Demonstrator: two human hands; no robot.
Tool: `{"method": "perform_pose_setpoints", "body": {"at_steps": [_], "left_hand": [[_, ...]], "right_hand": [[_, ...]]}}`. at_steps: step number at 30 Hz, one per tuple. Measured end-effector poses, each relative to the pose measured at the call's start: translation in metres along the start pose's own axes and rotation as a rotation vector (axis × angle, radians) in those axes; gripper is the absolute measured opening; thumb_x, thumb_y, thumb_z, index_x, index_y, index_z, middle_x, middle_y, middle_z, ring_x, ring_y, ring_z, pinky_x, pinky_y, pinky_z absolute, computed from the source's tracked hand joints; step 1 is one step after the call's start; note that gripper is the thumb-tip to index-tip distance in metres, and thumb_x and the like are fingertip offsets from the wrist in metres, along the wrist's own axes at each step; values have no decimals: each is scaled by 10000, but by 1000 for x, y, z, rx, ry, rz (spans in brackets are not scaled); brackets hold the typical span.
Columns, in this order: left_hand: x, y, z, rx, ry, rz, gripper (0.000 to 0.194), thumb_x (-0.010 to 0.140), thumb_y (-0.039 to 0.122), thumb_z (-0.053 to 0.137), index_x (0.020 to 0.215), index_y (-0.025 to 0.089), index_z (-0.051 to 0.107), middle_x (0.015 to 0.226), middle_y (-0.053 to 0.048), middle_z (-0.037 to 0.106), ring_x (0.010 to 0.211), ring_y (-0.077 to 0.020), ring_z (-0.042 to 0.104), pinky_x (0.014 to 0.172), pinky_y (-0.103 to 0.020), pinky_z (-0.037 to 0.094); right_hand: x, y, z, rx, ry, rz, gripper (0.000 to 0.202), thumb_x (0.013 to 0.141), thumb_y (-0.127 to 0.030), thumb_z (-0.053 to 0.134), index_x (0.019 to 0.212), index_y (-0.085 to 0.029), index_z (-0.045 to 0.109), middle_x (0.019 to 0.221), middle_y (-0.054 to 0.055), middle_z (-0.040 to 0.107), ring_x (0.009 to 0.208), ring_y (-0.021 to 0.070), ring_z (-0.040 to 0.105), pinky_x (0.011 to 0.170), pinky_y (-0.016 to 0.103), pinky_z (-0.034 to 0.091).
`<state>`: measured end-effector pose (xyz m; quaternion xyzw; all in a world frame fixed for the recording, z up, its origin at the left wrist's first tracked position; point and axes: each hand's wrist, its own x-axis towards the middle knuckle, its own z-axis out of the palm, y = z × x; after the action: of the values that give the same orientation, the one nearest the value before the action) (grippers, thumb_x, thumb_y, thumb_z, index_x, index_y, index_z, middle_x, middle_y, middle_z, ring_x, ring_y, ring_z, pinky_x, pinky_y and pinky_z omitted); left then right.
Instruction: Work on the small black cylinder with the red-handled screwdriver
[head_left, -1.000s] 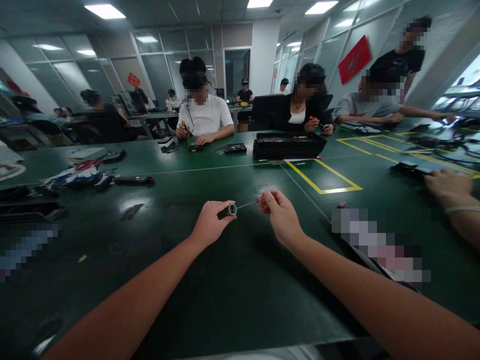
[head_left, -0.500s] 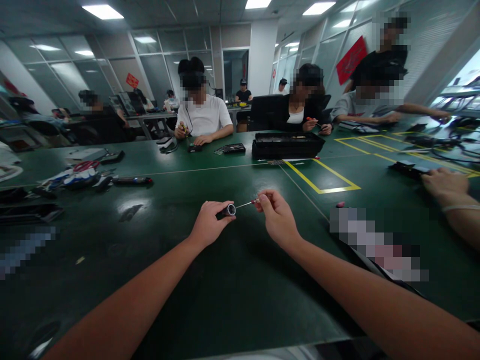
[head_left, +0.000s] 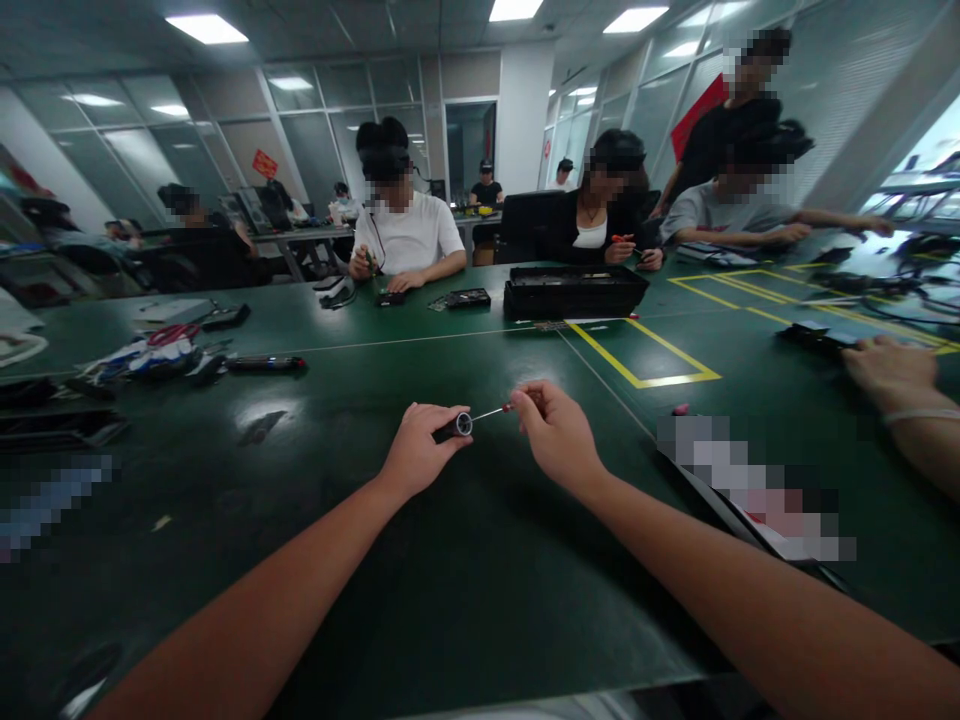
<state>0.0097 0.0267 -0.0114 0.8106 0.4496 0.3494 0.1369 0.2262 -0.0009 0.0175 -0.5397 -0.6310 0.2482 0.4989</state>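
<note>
My left hand point(head_left: 422, 447) grips a small black cylindrical part point(head_left: 460, 425) between thumb and fingers, its round, silvery-rimmed end facing me. To the right, my right hand point(head_left: 556, 430) pinches the red handle of a thin screwdriver point(head_left: 491, 413). The metal shaft points left, and its tip meets the rim of the cylindrical part. Most of the handle is hidden by my fingers. Both hands are above the green table point(head_left: 480, 580).
A long black tray point(head_left: 576, 292) stands across the table, near yellow tape markings point(head_left: 679, 379). A dark pen-like tool point(head_left: 265, 364) and a pile of cables and parts point(head_left: 161, 352) lie left. At right, another person's hand point(head_left: 892, 370) rests on a black part.
My right hand has turned slightly around the screwdriver handle, and less of the handle shows. The cylindrical part has shifted very slightly. The standing person at the back has moved left.
</note>
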Motion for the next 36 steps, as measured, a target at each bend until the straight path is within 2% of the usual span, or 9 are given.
{"method": "perform_pose_setpoints", "body": {"at_steps": [3,6,9,13,16,21,25,30,36], "left_hand": [[0,-1,0,-2,6,-13,386,821,229,780,1194,281,694,1125,-27,730,1060,-245,612,970,-460,428],[0,-1,0,7,13,-20,389,820,234,780,1196,281,694,1133,-26,729,1065,-243,613,973,-454,427],[0,0,1,17,-11,-11,370,822,250,779,1182,277,698,1121,-26,732,1060,-244,619,992,-467,412],[0,2,0,20,-12,-19,373,835,267,767,1199,286,686,1130,-25,728,1061,-248,616,994,-473,410],[0,3,-1,22,-7,-18,368,845,266,755,1206,281,682,1135,-29,726,1063,-248,615,998,-473,415],[3,2,-2,46,9,-17,383,852,250,744,1228,275,678,1177,-30,714,1103,-247,608,1053,-483,395],[4,-3,1,28,-14,-75,400,838,229,754,1230,274,685,1150,-29,721,1075,-246,610,1010,-452,435],[3,0,1,20,-10,-51,386,846,243,748,1225,276,685,1151,-27,722,1069,-245,613,1002,-445,435],[1,2,0,17,-10,-37,395,846,257,751,1234,272,679,1156,-31,720,1068,-247,614,990,-441,446]], "right_hand": [[0,2,0,60,-78,-45,169,944,-327,506,995,-216,623,755,-5,624,674,166,586,622,300,427],[1,1,-3,46,-113,-32,230,961,-385,488,960,-219,647,721,-9,601,647,166,562,609,304,412],[2,2,-3,-14,-78,-29,353,985,-464,439,875,-218,668,656,-4,571,625,175,546,608,320,400],[2,8,3,143,-17,-18,203,943,-388,513,1038,-234,605,848,17,654,754,186,603,702,337,464],[4,14,8,355,-7,59,215,891,-410,587,1007,-228,586,845,19,652,773,183,611,751,350,507],[12,24,10,580,58,303,285,887,-511,556,832,-232,574,712,15,582,620,169,557,630,349,537],[12,26,9,521,121,237,257,876,-490,592,862,-234,590,767,15,618,689,170,588,652,333,538],[7,20,10,458,75,137,255,917,-469,565,943,-220,608,825,19,651,733,168,609,701,340,524],[3,10,8,284,8,15,222,951,-427,522,947,-218,596,810,25,673,731,180,631,720,354,513]]}}
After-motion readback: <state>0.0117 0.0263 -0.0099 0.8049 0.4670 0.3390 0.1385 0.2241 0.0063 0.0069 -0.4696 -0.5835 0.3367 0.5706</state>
